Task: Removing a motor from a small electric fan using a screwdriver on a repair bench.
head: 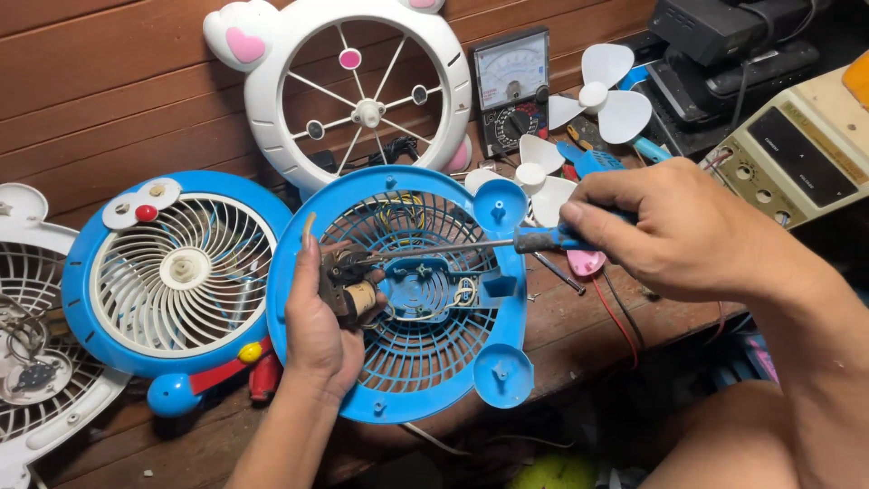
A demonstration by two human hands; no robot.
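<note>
Wooden bench (588, 335), screwdriver (453, 246) lengthwise leftward

A wall of reddish-brown horizontal wooden planks (109, 100) rises behind a worn wooden tabletop (579, 335) of the same tone. Light falls evenly from above. Below the tabletop's front edge the space lies in deep shadow.

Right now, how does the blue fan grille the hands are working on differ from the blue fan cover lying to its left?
The blue fan grille shows its inner side, with wires and a small motor exposed; the blue fan cover lies face up, showing a white spiral guard.
The grille is held by the left hand and probed with the right hand's screwdriver; the cover lies untouched.
Both are round, blue and on the wooden bench.
</note>
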